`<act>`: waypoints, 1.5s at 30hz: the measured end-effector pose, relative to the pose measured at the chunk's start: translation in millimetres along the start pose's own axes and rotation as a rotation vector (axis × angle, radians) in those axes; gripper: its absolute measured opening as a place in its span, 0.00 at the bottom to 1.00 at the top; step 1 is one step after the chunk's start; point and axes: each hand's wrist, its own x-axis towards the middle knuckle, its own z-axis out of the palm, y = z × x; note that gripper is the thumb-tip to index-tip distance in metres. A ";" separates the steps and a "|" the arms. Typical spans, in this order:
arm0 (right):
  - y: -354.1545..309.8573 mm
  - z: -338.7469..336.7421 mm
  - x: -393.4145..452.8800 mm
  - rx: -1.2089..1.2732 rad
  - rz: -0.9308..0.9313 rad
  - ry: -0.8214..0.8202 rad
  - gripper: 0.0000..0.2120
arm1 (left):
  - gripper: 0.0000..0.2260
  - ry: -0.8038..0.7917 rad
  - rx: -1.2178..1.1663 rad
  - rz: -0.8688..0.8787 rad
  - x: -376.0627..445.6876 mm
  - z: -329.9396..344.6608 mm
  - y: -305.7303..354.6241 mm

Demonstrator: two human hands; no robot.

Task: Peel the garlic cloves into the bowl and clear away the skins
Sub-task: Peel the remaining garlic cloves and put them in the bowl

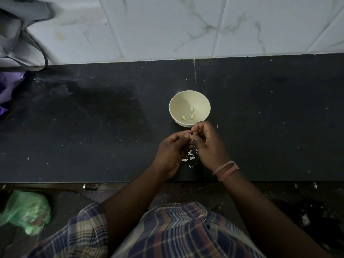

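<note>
The dark countertop (93, 127) runs beneath a tiled wall (186, 25). A cream bowl (189, 97) stands near centre, holding three peeled cloves (192, 116). Just in front of it the left hand (172, 148) and right hand (208, 144) meet, fingertips curled together around a small garlic clove (191, 135), mostly hidden, with a scrap of white skin showing. Loose skins (189, 157) lie on the counter below the hands. Peeling is judged under way. The next move calls for stripping the remaining skin, then dropping the clove into the bowl.
</note>
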 end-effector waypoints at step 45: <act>1.6 10.9 -3.4 -0.269 -0.146 0.157 0.09 | 0.13 -0.086 -0.050 -0.182 18.2 -9.1 11.5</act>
